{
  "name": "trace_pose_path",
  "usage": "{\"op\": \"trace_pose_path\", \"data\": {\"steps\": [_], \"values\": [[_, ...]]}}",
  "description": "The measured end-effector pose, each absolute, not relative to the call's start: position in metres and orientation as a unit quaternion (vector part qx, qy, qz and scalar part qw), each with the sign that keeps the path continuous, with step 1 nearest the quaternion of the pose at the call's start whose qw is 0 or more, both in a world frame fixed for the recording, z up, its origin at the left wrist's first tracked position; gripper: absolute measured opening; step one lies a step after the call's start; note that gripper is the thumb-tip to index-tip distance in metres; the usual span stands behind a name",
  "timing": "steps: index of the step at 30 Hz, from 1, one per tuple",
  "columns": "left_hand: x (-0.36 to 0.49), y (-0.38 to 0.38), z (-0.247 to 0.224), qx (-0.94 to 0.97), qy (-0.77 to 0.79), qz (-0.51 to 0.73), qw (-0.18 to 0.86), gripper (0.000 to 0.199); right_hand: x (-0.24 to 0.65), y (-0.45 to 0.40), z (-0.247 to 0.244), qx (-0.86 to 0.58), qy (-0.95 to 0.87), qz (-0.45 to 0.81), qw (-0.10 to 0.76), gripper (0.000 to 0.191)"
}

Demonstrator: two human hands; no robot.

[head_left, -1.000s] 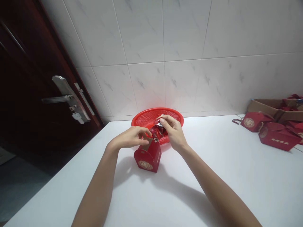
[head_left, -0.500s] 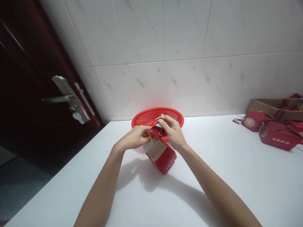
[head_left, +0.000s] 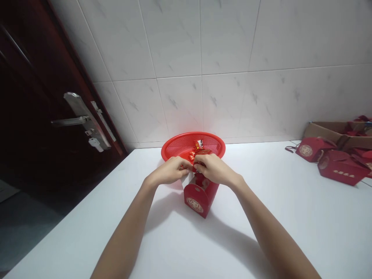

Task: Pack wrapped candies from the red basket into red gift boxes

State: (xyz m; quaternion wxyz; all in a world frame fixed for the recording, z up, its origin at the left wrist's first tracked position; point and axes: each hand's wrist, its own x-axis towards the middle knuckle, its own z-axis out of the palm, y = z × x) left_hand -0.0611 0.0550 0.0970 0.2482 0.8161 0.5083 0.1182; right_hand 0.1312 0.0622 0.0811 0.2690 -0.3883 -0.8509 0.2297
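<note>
Left hand (head_left: pixel 182 169) pinching near far rim of open red box (head_left: pixel 200 197), thumb and fingers drawn together; exactly what is between them, cannot tell. Right hand (head_left: pixel 207 167) bending down over same box, fingers curling together at its opening, grip contents partly hidden. Box sitting upright on white table (head_left: pixel 247 201), gold emblem facing near side. Red basket (head_left: pixel 193 135) lying just behind, holding wrapped candies (head_left: pixel 198 145). Closed red boxes (head_left: pixel 343 166) resting far right, beside cardboard carton (head_left: pixel 325 131).
</note>
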Motion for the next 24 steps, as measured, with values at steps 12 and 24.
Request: {"op": "trace_pose_path", "data": {"steps": [12, 24], "values": [[-0.056, 0.058, 0.091, 0.788, 0.531, 0.183, 0.252, 0.034, 0.158, 0.065, 0.093, -0.338, -0.87, 0.257, 0.25, 0.014], [-0.041, 0.063, 0.075, 0.755, 0.516, 0.255, 0.315, 0.026, 0.209, 0.054, 0.048, -0.409, -0.822, 0.231, 0.323, 0.039]]}}
